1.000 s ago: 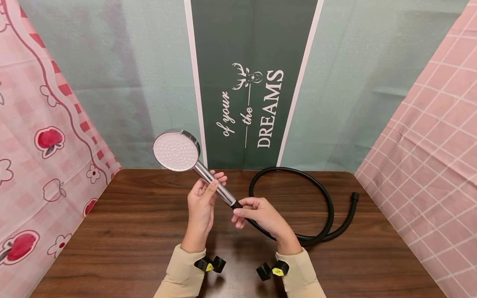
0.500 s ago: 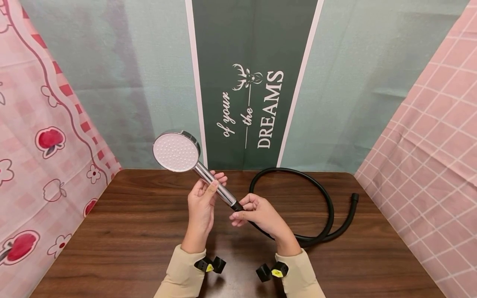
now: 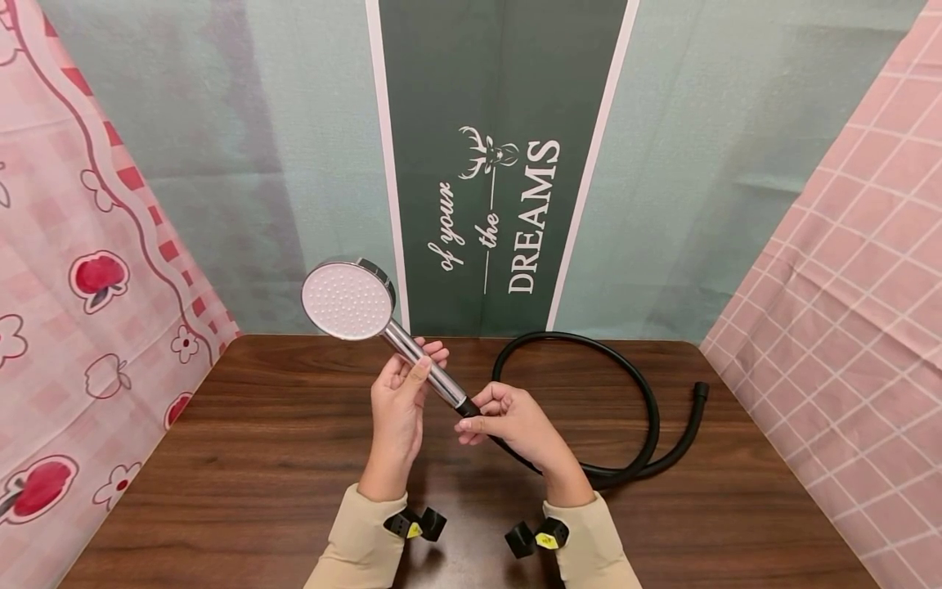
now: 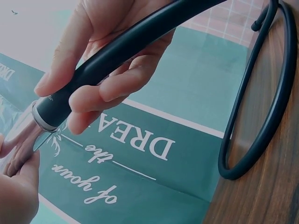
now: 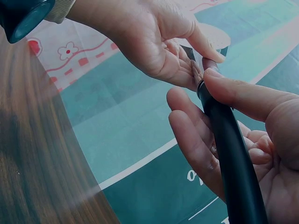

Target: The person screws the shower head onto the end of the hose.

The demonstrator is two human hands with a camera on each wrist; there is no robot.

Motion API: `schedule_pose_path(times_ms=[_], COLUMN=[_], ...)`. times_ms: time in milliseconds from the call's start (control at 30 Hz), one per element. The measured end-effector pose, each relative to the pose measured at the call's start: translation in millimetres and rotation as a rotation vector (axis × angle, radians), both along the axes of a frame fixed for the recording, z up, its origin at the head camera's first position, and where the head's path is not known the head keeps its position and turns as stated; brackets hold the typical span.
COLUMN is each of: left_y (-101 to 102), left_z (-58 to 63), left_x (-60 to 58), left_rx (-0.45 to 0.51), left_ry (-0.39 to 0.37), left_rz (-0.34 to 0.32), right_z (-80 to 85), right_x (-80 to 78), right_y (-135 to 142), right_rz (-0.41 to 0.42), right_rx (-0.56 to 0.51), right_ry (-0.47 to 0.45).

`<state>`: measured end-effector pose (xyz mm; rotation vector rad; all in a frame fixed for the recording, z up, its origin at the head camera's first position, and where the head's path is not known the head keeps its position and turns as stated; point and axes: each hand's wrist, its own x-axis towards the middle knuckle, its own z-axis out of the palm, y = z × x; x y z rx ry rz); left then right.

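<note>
A chrome hand shower [image 3: 347,299] with a white nozzle face is held up above the table, its head tilted to the upper left. My left hand [image 3: 393,413] grips its shiny handle between thumb and fingers. At the handle's lower end, my right hand [image 3: 518,427] pinches the black end fitting of a shower hose [image 3: 652,409]. Seen from the left wrist, the fitting [image 4: 58,105] meets the chrome end of the handle, with the right thumb lying over it. In the right wrist view the hose [image 5: 233,158] runs down between thumb and fingers.
The hose loops over the wooden table [image 3: 257,491] on the right, its free end [image 3: 702,391] pointing up and back. A green printed cloth [image 3: 500,74] hangs behind. Pink cloths hang at the left [image 3: 44,327] and right [image 3: 868,327].
The right hand's fingers have shifted slightly down and left around the hose fitting, exposing more black below the handle. The left hand and the hand shower have stayed almost still.
</note>
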<state>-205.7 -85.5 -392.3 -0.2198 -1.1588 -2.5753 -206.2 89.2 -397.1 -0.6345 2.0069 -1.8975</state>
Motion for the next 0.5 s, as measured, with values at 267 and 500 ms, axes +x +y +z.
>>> schedule_pose_path(times_ms=[267, 500], left_y=[-0.1, 0.0], left_z=[0.5, 0.8], left_x=[0.2, 0.3], left_rx=[0.002, 0.006], left_ry=[-0.001, 0.004], left_rz=[0.001, 0.002], right_z=[0.9, 2.2], right_x=[0.8, 0.9], right_y=[-0.6, 0.1], right_rz=[0.008, -0.006], right_rx=[-0.009, 0.000], right_ry=[0.004, -0.001])
